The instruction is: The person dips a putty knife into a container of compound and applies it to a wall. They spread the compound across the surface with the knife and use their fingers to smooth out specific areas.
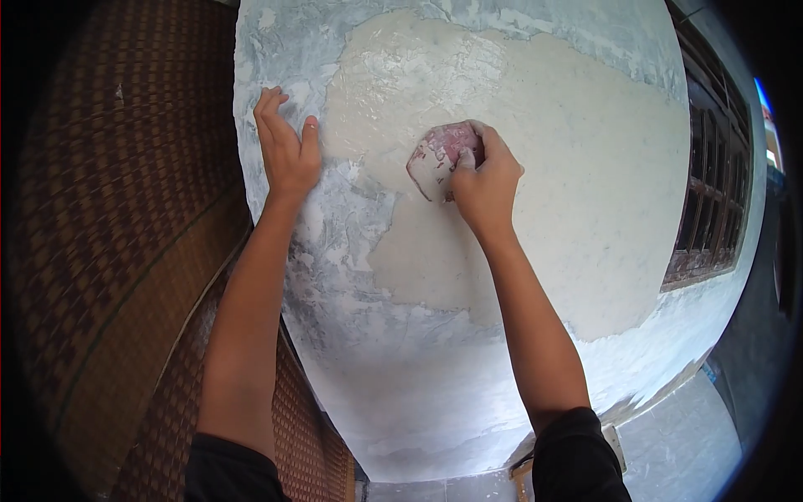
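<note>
My right hand (489,180) grips a reddish putty scraper (439,155), its flat face smeared with pale filler. The scraper lies against the wall (335,368), over a wide patch of cream filler (577,176). That patch looks wet and ridged near the top and smoother to the right. My left hand (288,151) rests at the wall's left edge, fingers spread and holding nothing. Around the patch, the older surface shows mottled grey and white.
A woven brown mat or panel (125,209) stands along the left side, close to my left arm. To the right, a dark wooden window (711,167) is set in the wall. Grey floor (686,435) shows at lower right, with a small wooden piece (523,481) near my right sleeve.
</note>
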`<state>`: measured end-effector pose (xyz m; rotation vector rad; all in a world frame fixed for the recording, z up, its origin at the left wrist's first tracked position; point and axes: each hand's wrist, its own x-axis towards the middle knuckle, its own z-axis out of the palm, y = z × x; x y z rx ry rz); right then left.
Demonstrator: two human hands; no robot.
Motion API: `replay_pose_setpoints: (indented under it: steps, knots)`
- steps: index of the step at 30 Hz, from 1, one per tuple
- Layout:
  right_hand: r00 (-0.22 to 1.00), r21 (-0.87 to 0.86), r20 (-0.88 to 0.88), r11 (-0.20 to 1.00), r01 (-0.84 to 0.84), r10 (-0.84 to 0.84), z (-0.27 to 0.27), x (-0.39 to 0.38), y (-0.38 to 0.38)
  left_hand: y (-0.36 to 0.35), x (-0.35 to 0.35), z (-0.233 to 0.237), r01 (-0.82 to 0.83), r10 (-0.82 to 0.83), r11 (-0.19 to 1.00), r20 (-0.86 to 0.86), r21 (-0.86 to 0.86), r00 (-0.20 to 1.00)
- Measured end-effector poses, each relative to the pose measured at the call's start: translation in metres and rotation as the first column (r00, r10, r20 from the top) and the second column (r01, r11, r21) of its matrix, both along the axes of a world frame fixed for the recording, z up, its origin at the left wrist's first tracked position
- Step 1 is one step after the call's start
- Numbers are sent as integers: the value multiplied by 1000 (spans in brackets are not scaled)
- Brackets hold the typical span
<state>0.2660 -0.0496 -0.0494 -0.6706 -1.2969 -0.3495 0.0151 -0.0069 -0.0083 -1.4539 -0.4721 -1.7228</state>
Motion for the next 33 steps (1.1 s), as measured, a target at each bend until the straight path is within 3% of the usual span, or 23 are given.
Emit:
replay_pose_setpoints:
  steps: [2,4,5,6,8,9,12,13,16,18,20,24,27,33]
  knots:
    - [997,46,-53,997,-57,59,1,5,-2,-1,-2,-2,-43,43,999,-35,10,998]
    - [992,94,105,992,-84,74,1,2,-1,-4,0,-6,-27,27,1000,-15,2,1000]
    - [982,-34,180,998,-56,62,0,1,-6,-8,4,-9,-10,10,1000,-1,-15,1000]
    - [982,-35,177,998,-54,59,1,4,-6,-12,8,-12,-8,8,1000,-4,-16,1000]
    - [999,28,-47,1000,12,-11,7,10,-7,-21,17,-15,6,-6,999,0,-37,1000]
    - [982,19,-142,992,-121,122,9,15,-11,-26,23,-17,1,-1,999,-1,-37,1000]
    - [975,3,-81,978,-208,207,9,18,-22,-40,50,-19,32,-33,999,-71,-20,997]
    - [988,-10,-51,990,-144,143,8,21,-28,-45,61,-19,47,-49,999,-92,-21,995]
    - [950,-43,-155,959,-280,270,3,50,-36,-56,100,-20,106,-107,994,-151,-16,983]
    - [944,-46,-204,960,-275,260,-5,78,-40,-62,133,-25,157,-157,987,-182,-17,971]
    - [938,-58,-255,965,-257,234,-20,114,-46,-66,172,-36,258,-267,964,-220,-68,938]
    - [892,-149,-400,946,-289,210,-72,199,-63,-66,254,-73,281,-330,942,-336,-184,882]
    - [821,-240,-523,886,-397,227,-121,267,-86,-74,321,-105,340,-433,897,-400,-283,808]
    - [796,-313,-605,913,-261,20,-218,386,-129,-97,447,-176,394,-655,740,-455,-545,603]
